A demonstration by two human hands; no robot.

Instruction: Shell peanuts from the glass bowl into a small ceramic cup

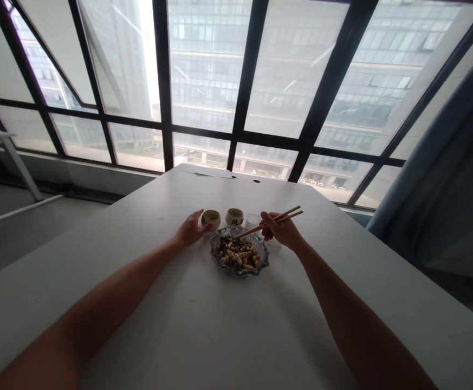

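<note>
A faceted clear glass bowl [265,259] stands on the white table. It holds a mix of peanuts in the shell [238,259] and smaller dark pieces [225,244]. My right hand [279,229] is closed around a pair of chopsticks [256,229], whose tips reach down into the far side of the bowl. At the bowl's far left, my left hand [193,228] curves around the left side of a small greenish cup [212,218], thumb across its front. Beside it stands a similar cup [234,218] with a dark character on it.
A small white translucent cup [252,220] stands behind the bowl, partly covered by my right hand. Another pale, clear container [274,244] shows under that hand. Papers [207,171] lie at the table's [203,325] far end. Windows rise beyond, with a blue curtain [435,162] on the right.
</note>
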